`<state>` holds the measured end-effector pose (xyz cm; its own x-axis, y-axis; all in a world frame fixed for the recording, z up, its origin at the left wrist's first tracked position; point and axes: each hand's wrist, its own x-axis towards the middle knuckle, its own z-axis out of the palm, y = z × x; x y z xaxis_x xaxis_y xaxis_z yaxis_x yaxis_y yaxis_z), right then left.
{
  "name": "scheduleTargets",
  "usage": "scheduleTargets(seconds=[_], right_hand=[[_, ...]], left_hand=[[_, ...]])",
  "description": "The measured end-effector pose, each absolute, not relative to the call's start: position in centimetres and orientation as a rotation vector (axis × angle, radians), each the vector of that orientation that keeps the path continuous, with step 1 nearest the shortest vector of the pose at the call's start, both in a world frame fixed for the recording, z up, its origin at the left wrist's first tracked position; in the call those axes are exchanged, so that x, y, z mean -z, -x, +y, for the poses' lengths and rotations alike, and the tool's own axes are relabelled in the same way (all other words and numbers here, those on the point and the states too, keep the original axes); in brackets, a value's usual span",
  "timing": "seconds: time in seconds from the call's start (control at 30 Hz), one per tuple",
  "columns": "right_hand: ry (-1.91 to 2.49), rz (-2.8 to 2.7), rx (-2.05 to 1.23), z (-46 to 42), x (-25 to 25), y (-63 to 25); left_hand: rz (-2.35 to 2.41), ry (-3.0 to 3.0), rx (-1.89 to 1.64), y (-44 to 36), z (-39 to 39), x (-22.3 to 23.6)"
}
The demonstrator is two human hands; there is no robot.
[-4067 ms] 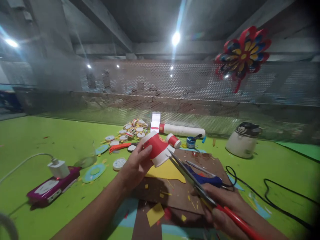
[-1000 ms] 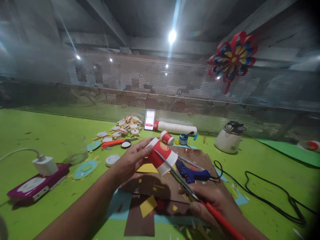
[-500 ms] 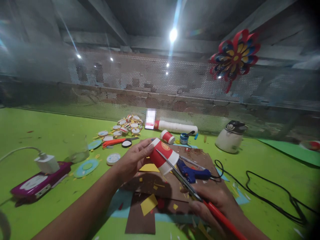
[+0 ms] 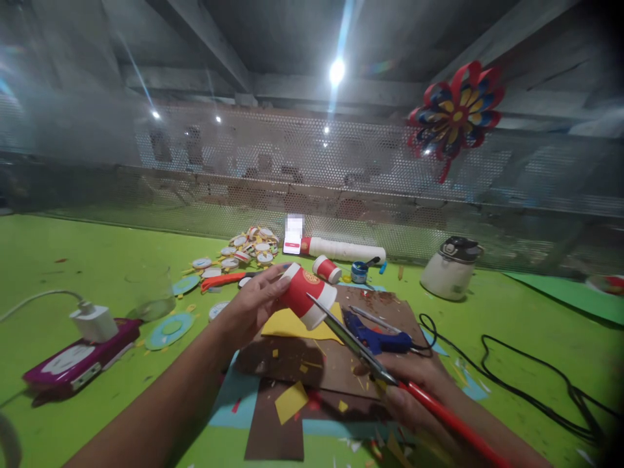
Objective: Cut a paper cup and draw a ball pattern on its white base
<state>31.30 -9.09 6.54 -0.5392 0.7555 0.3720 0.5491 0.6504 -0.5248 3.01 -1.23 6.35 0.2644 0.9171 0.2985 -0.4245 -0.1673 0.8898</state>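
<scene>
A red and white paper cup (image 4: 306, 296) lies tilted on its side in my left hand (image 4: 260, 296), its white rim facing right and down. My fingers wrap around the base end. In my right hand (image 4: 414, 390) is a pair of scissors (image 4: 358, 351) with red handles. One blade lies across the outside of the cup, its tip on the red wall; whether the other blade is inside the cup I cannot tell. Below the cup are a yellow sheet (image 4: 287, 325) and brown boards (image 4: 292, 357) with paper scraps.
A blue glue gun (image 4: 375, 338) with a black cord lies right of the cup. Behind stand another cup (image 4: 326, 269), stacked cups (image 4: 346, 249), a phone (image 4: 293, 234) and a pile of small round crafts (image 4: 248, 246). A purple power strip (image 4: 82, 354) is left, a kettle (image 4: 451, 270) right.
The cup and my left hand have shifted slightly left, and its rim has moved away from the glue gun. The scissors stay against the cup, and more of the yellow sheet shows.
</scene>
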Motion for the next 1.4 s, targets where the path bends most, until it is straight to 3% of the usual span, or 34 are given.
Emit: scheduleTargets(seconds=[0.27,0.77,1.0,1.13,1.4], right_hand=[[1.290,-2.041,-0.357,-9.7,-5.3,-33.6],[1.022,-2.207,-0.759,-9.2,-5.7,-30.7],[1.055,-2.209,-0.681,-9.6,-6.4,-29.8],[1.122,-2.225,-0.531,-9.6,-5.3,-29.2],[1.334,-2.266,0.422,-9.0,-2.9,-29.1]], left_hand=[[0.675,-1.276,-1.485,-1.5,-0.3,-6.9],[0.935,-1.534,-1.451,-3.5,-1.1,-6.1],[0.977,-1.615,-1.495,-4.3,-1.0,-5.1],[1.001,-1.665,-1.499,-4.7,-1.4,-4.8],[1.122,-1.673,-1.433,-5.3,-2.0,-5.2]])
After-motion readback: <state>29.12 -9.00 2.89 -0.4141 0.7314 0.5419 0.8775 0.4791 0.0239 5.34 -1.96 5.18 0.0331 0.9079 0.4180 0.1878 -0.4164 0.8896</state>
